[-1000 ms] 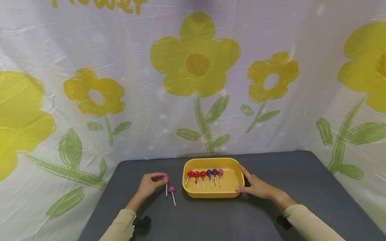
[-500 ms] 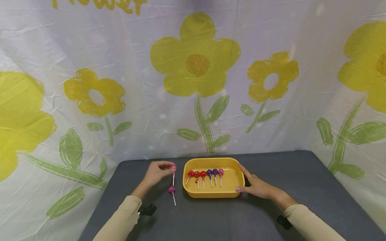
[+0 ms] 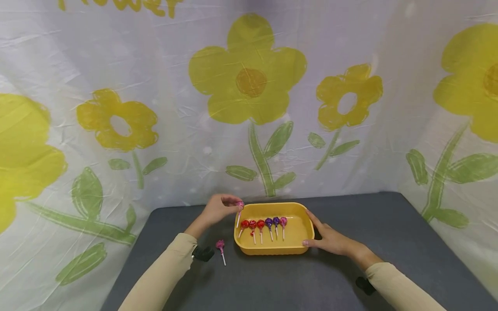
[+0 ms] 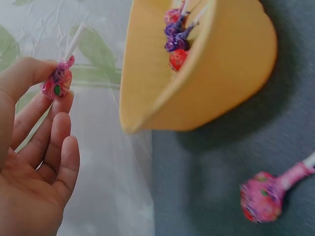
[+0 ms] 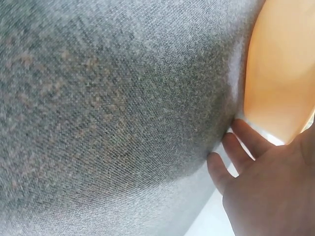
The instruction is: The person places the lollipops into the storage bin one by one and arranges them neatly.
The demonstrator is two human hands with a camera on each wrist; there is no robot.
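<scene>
My left hand (image 3: pixel 218 210) pinches a pink lollipop (image 3: pixel 240 205) by its wrapped head, over the left rim of a yellow tray (image 3: pixel 272 250). In the left wrist view, the candy (image 4: pixel 56 84) sits between thumb and fingertips, its white stick pointing away from the palm. Red, purple and pink lollipops (image 3: pixel 260 224) lie in a row inside the tray, sticks toward the front. My right hand (image 3: pixel 330 239) holds the tray's right end, thumb at the near corner and index finger along the rim. Another pink lollipop (image 3: pixel 220 244) rests on the table, left of the tray.
The table has a dark grey cloth top (image 3: pixel 295 285). Behind it hangs a pale curtain (image 3: pixel 186 172) with yellow flowers, close beyond the tray. A black wrist device (image 3: pixel 203 253) on the left sleeve is near the loose lollipop.
My left hand has carried the pink lollipop up and rightward from the table to the tray's left rim. The right hand and tray have stayed in place.
</scene>
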